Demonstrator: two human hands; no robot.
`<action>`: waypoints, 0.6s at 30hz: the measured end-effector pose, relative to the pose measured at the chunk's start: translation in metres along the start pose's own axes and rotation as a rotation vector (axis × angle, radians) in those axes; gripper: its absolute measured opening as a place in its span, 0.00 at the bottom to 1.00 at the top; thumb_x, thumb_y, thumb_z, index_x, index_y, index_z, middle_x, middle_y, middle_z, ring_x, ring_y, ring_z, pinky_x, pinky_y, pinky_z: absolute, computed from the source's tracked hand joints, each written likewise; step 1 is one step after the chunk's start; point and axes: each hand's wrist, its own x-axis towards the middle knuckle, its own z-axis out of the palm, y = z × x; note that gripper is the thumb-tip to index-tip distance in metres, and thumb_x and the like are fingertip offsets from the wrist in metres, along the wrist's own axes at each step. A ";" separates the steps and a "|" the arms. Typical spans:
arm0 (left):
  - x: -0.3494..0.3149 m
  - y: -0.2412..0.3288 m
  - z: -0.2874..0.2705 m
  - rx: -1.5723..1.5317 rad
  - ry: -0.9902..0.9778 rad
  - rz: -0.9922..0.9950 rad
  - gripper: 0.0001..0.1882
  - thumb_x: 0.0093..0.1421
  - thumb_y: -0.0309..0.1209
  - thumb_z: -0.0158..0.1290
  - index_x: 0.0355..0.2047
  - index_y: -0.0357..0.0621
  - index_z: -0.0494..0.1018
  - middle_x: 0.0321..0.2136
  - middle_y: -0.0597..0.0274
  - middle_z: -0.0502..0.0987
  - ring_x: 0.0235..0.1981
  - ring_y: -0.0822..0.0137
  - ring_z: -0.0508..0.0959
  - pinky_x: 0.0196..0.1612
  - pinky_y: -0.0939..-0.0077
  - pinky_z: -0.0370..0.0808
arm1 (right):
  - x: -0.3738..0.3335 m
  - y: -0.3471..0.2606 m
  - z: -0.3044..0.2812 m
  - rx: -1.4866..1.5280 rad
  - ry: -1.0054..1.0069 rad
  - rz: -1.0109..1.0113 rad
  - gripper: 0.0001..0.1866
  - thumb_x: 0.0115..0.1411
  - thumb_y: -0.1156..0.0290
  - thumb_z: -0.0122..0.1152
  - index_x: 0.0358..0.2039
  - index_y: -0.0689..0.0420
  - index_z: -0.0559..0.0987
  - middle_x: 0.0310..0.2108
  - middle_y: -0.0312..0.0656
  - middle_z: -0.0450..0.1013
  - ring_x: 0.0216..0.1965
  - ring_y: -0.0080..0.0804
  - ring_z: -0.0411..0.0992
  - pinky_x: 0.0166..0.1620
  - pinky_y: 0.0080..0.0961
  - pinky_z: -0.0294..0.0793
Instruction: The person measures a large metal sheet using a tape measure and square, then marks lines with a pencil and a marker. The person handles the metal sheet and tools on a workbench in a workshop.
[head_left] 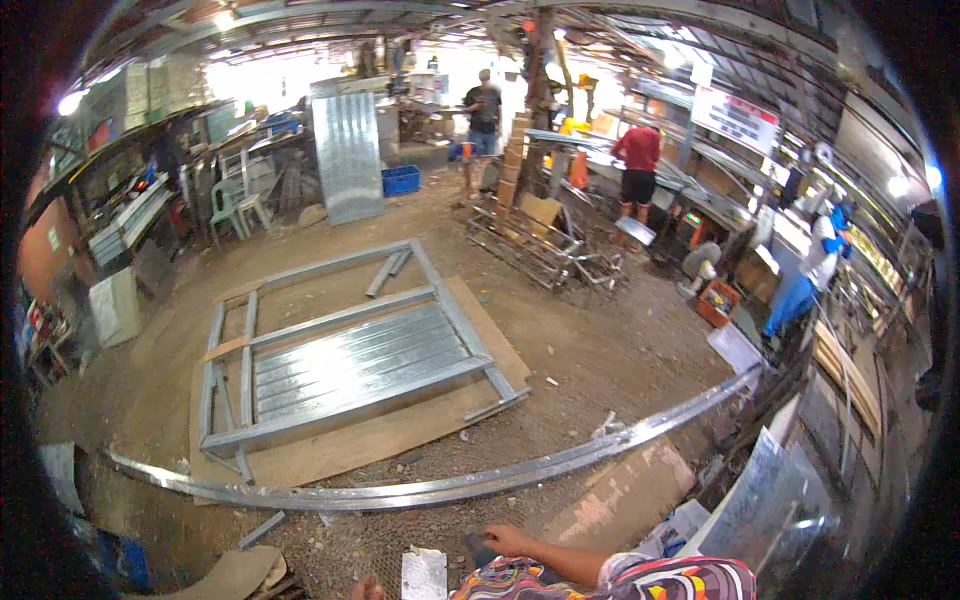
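Observation:
My right hand (512,541) is low in the middle of the view, its arm coming in from the right past a patterned, multicoloured garment. Its fingers are closed at the edge of a small dark grey object (479,547), whose kind I cannot make out. Only the fingertips of my left hand (367,590) show at the lower edge, so its grip is hidden. Between the hands is a pale, whitish sheet-like piece (424,574). Ahead of me long shiny metal channels (400,495) lie across the dirt floor.
Beyond the channels, a metal frame with ribbed panel (360,360) lies on a brown board (490,350). A galvanized sheet (347,160) stands behind. A person in red (638,155), one in dark clothes (484,110) and one in blue trousers (795,290) are farther off. Scrap metal (560,250) is piled midway.

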 end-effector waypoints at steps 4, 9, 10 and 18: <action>0.042 0.169 -0.012 -0.214 -0.128 0.274 0.31 0.73 0.45 0.50 0.68 0.38 0.64 0.66 0.46 0.68 0.67 0.49 0.68 0.72 0.51 0.59 | -0.071 0.100 0.039 0.032 0.049 0.085 0.22 0.63 0.55 0.59 0.53 0.53 0.82 0.46 0.51 0.82 0.48 0.50 0.80 0.53 0.42 0.77; 0.001 0.386 0.003 -0.628 -0.526 0.843 0.31 0.75 0.47 0.47 0.68 0.37 0.66 0.66 0.43 0.69 0.69 0.48 0.66 0.73 0.51 0.55 | -0.089 0.080 -0.002 0.143 0.128 0.278 0.24 0.62 0.54 0.61 0.54 0.52 0.82 0.45 0.50 0.82 0.46 0.48 0.80 0.52 0.40 0.78; -0.008 0.424 0.011 -0.725 -0.689 1.018 0.33 0.74 0.50 0.45 0.69 0.39 0.65 0.68 0.41 0.67 0.71 0.46 0.63 0.74 0.48 0.53 | -0.089 0.085 -0.015 0.108 0.133 0.315 0.24 0.62 0.53 0.61 0.54 0.52 0.82 0.45 0.50 0.82 0.46 0.47 0.81 0.52 0.40 0.78; -0.103 0.605 0.064 -0.818 -1.415 1.116 0.38 0.71 0.55 0.47 0.71 0.42 0.62 0.70 0.39 0.62 0.73 0.47 0.60 0.73 0.49 0.53 | -0.109 0.148 -0.095 0.276 0.473 0.411 0.23 0.62 0.56 0.63 0.54 0.53 0.82 0.47 0.52 0.82 0.50 0.49 0.79 0.53 0.41 0.77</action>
